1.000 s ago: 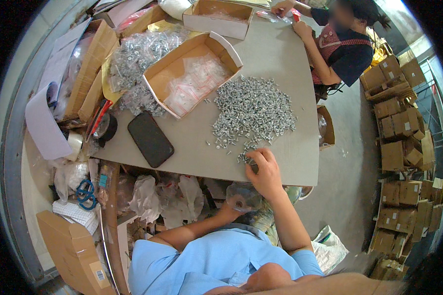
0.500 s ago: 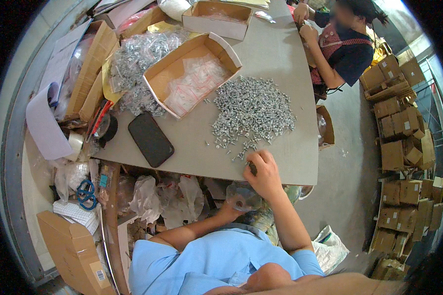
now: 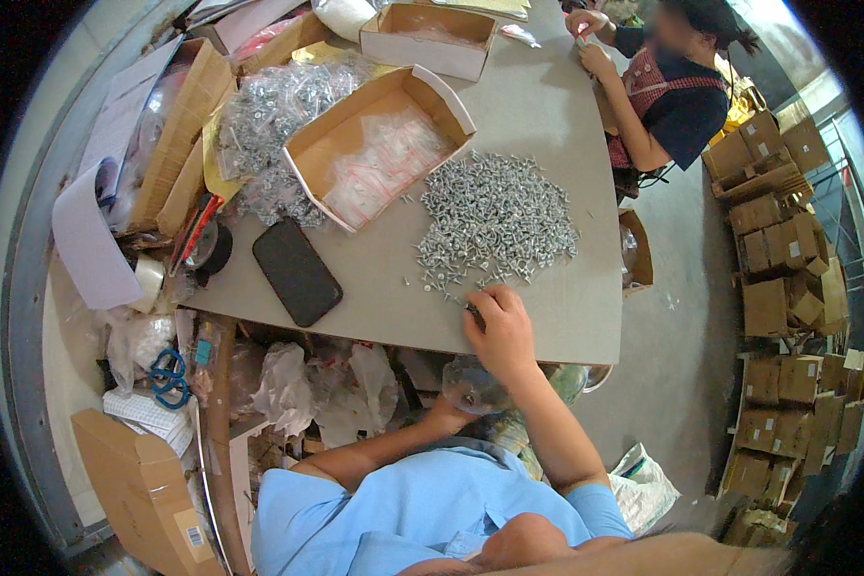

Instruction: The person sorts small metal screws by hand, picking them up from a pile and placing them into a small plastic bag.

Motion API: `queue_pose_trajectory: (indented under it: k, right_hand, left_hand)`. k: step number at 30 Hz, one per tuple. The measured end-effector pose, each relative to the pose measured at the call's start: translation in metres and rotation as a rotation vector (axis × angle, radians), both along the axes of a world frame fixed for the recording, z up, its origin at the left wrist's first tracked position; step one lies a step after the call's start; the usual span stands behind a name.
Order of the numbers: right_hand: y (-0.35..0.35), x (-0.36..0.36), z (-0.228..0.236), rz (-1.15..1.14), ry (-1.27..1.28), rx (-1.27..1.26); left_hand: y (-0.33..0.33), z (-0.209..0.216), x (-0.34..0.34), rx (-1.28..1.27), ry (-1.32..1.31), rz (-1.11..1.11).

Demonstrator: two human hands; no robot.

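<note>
At the near edge of the table (image 3: 578,312), your right hand (image 3: 501,331) is grasping a few screws (image 3: 473,312) in curled fingers, right beside the main pile (image 3: 497,213), which is lying silvery, shiny and jumbled, handily within easy reach. Below that edge, your left hand (image 3: 449,415) is holding clear plastic (image 3: 472,382), seemingly for closeness to the right, its fingers partly hidden.
</note>
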State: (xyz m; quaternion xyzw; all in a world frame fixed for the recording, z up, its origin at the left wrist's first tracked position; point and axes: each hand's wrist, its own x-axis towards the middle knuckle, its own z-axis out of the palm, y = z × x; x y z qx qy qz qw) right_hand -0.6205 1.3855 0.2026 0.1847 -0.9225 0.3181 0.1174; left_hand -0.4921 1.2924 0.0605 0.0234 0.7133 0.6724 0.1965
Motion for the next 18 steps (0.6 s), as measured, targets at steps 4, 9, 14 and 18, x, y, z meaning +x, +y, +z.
queue_pose_trajectory:
  k: [4,9,14,18]
  right_hand:
    - [0.000,0.006,-0.001,0.022,-0.029,0.018]
    - [0.016,0.028,0.018,0.235,-0.289,0.021]
    - [0.029,0.008,0.018,0.056,-0.359,-0.131]
    - [0.023,-0.014,0.010,-0.125,-0.082,-0.106]
  left_hand:
    - [-0.003,-0.008,0.002,-0.017,-0.014,-0.041]
    - [0.004,-0.020,0.006,0.035,-0.083,0.019]
    - [0.001,-0.003,0.003,-0.030,-0.028,0.000]
    - [0.000,-0.013,0.004,-0.003,0.141,0.018]
